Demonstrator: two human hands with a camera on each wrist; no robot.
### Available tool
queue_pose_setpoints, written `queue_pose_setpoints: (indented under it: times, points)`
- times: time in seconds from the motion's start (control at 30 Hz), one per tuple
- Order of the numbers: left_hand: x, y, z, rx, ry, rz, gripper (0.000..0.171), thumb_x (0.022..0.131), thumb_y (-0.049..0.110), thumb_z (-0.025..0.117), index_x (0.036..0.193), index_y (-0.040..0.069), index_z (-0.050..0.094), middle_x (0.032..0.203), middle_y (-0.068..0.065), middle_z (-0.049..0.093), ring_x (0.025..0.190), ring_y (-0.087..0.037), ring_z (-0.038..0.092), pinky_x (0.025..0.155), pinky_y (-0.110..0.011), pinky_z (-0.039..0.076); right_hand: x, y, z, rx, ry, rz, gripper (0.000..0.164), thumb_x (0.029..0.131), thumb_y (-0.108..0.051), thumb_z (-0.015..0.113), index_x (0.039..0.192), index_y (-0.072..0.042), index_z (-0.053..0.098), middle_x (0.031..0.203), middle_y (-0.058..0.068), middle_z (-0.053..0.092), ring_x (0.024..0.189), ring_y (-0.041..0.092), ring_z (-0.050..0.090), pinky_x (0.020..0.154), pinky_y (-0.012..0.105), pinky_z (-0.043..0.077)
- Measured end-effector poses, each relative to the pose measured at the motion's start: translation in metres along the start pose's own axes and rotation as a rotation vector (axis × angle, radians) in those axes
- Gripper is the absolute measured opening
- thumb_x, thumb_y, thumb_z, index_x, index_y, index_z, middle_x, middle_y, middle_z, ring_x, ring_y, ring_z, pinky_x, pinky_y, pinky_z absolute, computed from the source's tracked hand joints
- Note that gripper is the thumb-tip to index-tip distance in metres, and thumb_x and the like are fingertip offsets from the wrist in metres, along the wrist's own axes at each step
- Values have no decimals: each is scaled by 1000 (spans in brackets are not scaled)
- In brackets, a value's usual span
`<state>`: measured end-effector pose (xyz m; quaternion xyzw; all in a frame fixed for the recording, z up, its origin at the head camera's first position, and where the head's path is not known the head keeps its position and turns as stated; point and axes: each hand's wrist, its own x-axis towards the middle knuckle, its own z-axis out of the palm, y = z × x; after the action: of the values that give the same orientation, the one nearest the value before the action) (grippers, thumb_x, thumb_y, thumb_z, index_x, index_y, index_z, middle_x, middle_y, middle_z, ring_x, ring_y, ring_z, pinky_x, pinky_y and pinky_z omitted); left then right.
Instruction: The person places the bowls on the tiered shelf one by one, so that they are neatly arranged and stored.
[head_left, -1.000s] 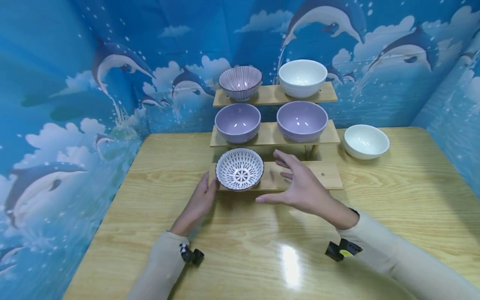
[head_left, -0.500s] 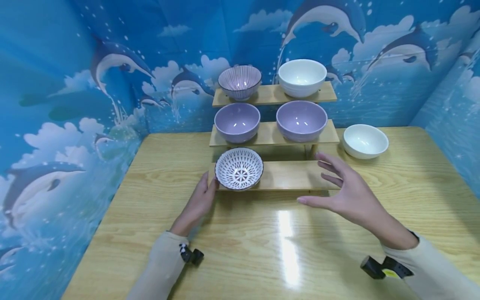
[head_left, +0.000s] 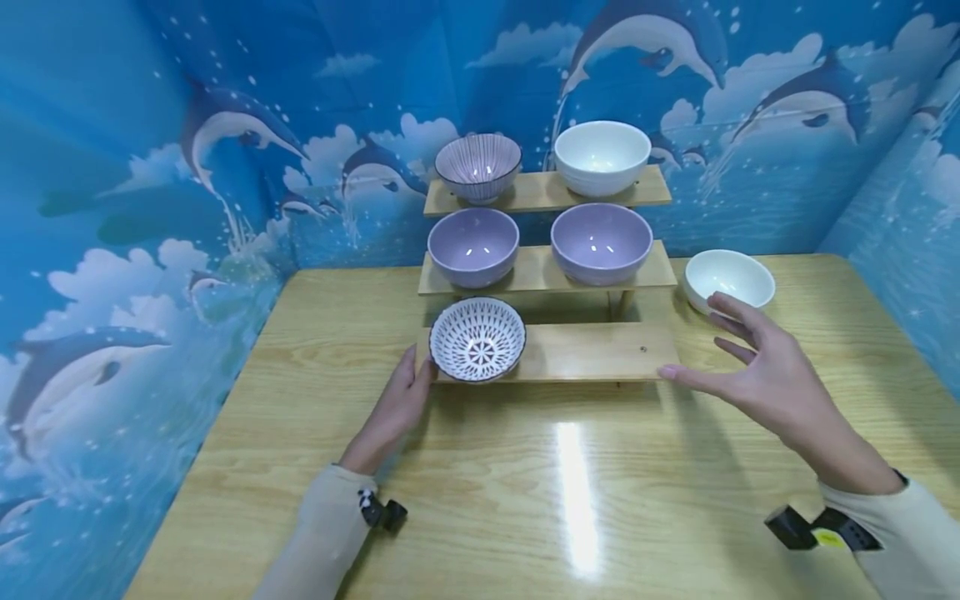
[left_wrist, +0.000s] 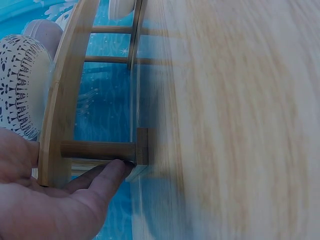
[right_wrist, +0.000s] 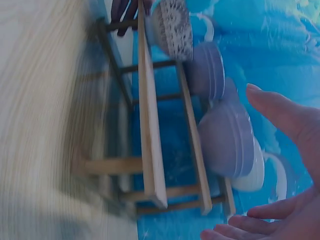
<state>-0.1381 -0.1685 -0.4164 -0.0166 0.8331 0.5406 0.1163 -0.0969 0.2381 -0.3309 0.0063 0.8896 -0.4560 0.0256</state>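
My left hand (head_left: pixel 393 408) grips the left end of a three-tier wooden stand (head_left: pixel 585 352). In the left wrist view its thumb lies by the top of the lowest board (left_wrist: pixel 65 95), and its fingers reach beneath, against a round leg (left_wrist: pixel 100 149). Close to that hand, a dark-patterned white bowl (head_left: pixel 478 340) sits on the lowest board. My right hand (head_left: pixel 776 383) hovers off the stand's right end with thumb and fingers spread, holding nothing. Just beyond its fingers, a plain white bowl (head_left: pixel 722 273) sits on the table, partly overlapped by them.
Two purple bowls (head_left: pixel 472 248) stand on the middle tier. The top tier bears a striped bowl (head_left: pixel 477 171) and a larger white bowl (head_left: pixel 602 162). A blue dolphin-print curtain (head_left: pixel 420 67) hangs behind the wooden table (head_left: pixel 480 500).
My right hand has moved right, from beside the patterned bowl to near the white bowl on the table. The left hand and the bowls have stayed in place.
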Motion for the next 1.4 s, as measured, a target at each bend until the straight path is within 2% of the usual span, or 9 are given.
queue_pose_setpoints:
  times: [0.23,0.47,0.57,0.8,0.97,1.17,1.4]
  points:
    - [0,-2,0,-16,1,-25,56,112,33,30,163,14,16,167,-6,21,153,-27,17,124,-50,18,13,19,-9,-28,34,49,119,82,-41,85,163,-8,5,165,27,12,136,62,32,99,73,40]
    - [-1,2,0,-5,-9,1,53,112,31,29,161,14,19,162,-11,31,147,-30,33,120,-51,30,27,36,-22,-51,102,49,120,83,-40,85,163,-5,3,167,23,7,141,59,27,102,74,37]
    - [-1,2,0,-2,-6,9,54,112,31,29,162,13,19,163,-11,32,148,-30,32,121,-50,28,34,44,-26,-54,137,37,119,82,-39,86,163,-5,5,166,25,10,143,57,23,104,74,34]
    - [-1,1,0,6,4,23,53,112,30,30,161,12,20,163,-11,31,150,-29,27,122,-48,25,48,64,-34,-106,170,134,127,82,-50,82,161,-2,-6,164,32,0,142,62,18,99,79,34]
    - [0,0,0,-9,-2,11,54,112,32,30,162,13,20,165,-10,28,151,-28,23,123,-50,22,59,78,-38,-116,177,162,129,81,-53,82,159,2,-5,164,33,0,145,57,16,102,78,32]
    - [1,0,0,-28,-12,-16,54,112,34,29,162,17,18,166,-6,25,152,-26,21,123,-50,20,72,89,-40,-101,194,172,131,80,-52,83,158,6,-5,161,37,2,144,58,15,106,76,29]
    - [0,0,1,-37,-11,-10,53,112,33,28,162,17,18,166,-7,25,152,-27,21,123,-50,21,87,96,-38,-100,220,199,131,80,-52,84,157,9,-3,160,40,8,143,59,19,108,74,31]
